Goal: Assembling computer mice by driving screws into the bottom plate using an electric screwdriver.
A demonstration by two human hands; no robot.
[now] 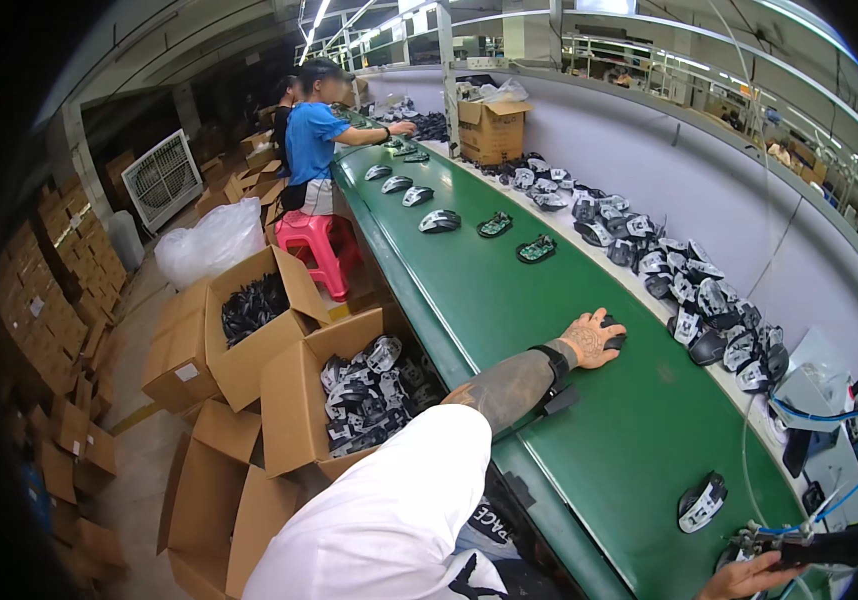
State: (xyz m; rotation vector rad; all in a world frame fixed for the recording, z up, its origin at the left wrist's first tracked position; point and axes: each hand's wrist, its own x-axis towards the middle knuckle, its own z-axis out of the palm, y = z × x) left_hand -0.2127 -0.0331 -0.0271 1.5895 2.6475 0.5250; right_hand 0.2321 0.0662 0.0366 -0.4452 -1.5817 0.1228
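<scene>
My left arm reaches forward over the green conveyor belt (589,420). At its end my left hand (586,338) is closed around a dark computer mouse (614,335) resting on the belt; the fingers partly cover it. My right hand (749,578) shows only in part at the lower right edge, its fingers bent beside a black screwdriver-like tool (829,548) and a mouse part (739,552). What those fingers grip is hidden. Just beyond them lies an open grey-and-black mouse shell (702,502) on the belt.
Mouse shells (439,221) and green circuit-board bases (536,249) sit farther up the belt. Piled mouse parts (709,300) line its right ledge. Cardboard boxes (284,400) of parts stand to the left. A co-worker in blue (311,135) works by a pink stool (319,250).
</scene>
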